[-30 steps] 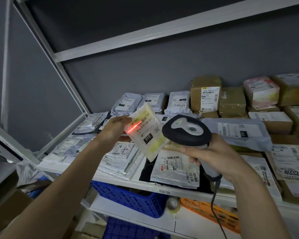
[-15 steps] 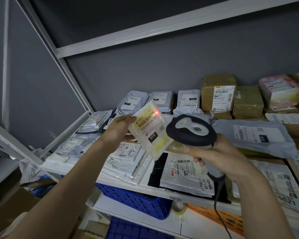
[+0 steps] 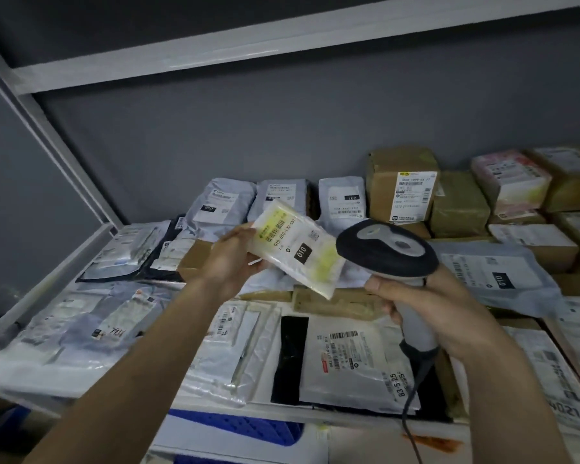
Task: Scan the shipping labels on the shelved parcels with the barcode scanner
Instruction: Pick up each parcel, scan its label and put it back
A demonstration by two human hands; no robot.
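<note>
My left hand [image 3: 230, 259] grips a small yellow-and-white flat parcel [image 3: 297, 251] by its left edge, lifted above the shelf with its label marked 010 facing me. My right hand [image 3: 429, 306] grips the grey handle of a corded barcode scanner [image 3: 387, 251], whose dark head points at the parcel from the right, just beside it. No red beam shows on the label. Below lie many shelved parcels, among them a white mailer [image 3: 352, 360] with a barcode label.
The white metal shelf [image 3: 64, 259] is packed with grey mailers at the back [image 3: 221, 202] and brown boxes [image 3: 400, 182] at the right. A blue crate [image 3: 245, 426] sits on the level below. An upper shelf beam [image 3: 215, 51] runs overhead.
The red scan light that lay on the parcel's label has gone out. The view has shifted left, and both hands sit slightly lower with the parcel tilted a little flatter.
</note>
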